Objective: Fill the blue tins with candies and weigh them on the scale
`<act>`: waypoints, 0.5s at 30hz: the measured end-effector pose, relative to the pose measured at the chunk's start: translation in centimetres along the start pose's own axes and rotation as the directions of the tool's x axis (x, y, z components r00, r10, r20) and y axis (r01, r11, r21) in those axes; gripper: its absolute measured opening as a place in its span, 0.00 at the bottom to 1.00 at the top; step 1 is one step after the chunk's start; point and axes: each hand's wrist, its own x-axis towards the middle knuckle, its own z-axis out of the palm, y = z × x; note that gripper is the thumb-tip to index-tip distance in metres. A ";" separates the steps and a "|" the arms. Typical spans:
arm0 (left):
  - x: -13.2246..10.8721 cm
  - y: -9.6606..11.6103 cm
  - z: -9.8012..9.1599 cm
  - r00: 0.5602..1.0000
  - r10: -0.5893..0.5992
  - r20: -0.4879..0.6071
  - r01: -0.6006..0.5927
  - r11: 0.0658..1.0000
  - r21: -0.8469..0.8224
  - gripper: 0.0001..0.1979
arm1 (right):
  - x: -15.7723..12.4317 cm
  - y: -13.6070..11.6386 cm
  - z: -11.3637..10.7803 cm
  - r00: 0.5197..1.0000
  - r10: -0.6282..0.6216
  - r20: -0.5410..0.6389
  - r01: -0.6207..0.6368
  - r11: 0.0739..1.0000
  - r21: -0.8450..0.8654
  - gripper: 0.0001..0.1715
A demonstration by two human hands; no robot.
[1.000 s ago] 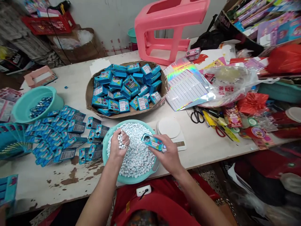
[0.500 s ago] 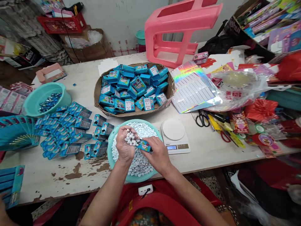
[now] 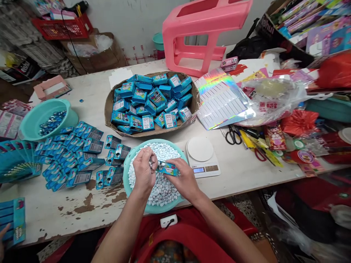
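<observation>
Over a mint-green basin (image 3: 126, 182) full of small white candies (image 3: 163, 190), my left hand (image 3: 144, 168) is closed around some of the candies, a few showing between its fingers. My right hand (image 3: 184, 179) grips a small blue candy box (image 3: 169, 169) by its side, with the box's end turned toward my left hand. Left of the basin, several more blue boxes (image 3: 93, 145) stand or lie with round holes in their ends. Behind the basin, a cut-down cardboard box (image 3: 131, 134) holds a heap of blue candy boxes (image 3: 156, 98).
A white kitchen scale (image 3: 200, 149) stands right of the basin. Scissors (image 3: 233, 135), shiny sticker sheets (image 3: 223, 106) and plastic bags lie beyond. A pink stool (image 3: 192, 33) rests on the table. Another mint basin (image 3: 71, 118) holds blue pieces. Another person's hand (image 3: 3, 233) shows at far left.
My left hand has turned over and its fingers have closed round the candies that lay in its palm. My right hand still holds the box. The view has shifted slightly.
</observation>
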 end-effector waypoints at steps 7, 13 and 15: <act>1.1 0.2 -1.6 0.998 0.059 -0.020 -0.056 0.992 0.115 0.12 | 0.0 0.3 -1.7 0.998 0.042 -0.052 -0.035 0.991 0.132 0.21; 3.1 -2.2 -4.6 0.959 0.154 0.240 -0.283 0.422 0.861 0.07 | -0.5 2.1 -5.4 0.954 0.169 -0.248 -0.130 0.978 0.165 0.19; 5.6 -2.4 -3.5 0.917 0.225 0.329 -0.384 0.278 0.880 0.08 | -0.3 4.1 -6.5 0.906 0.211 -0.366 -0.167 0.975 0.147 0.20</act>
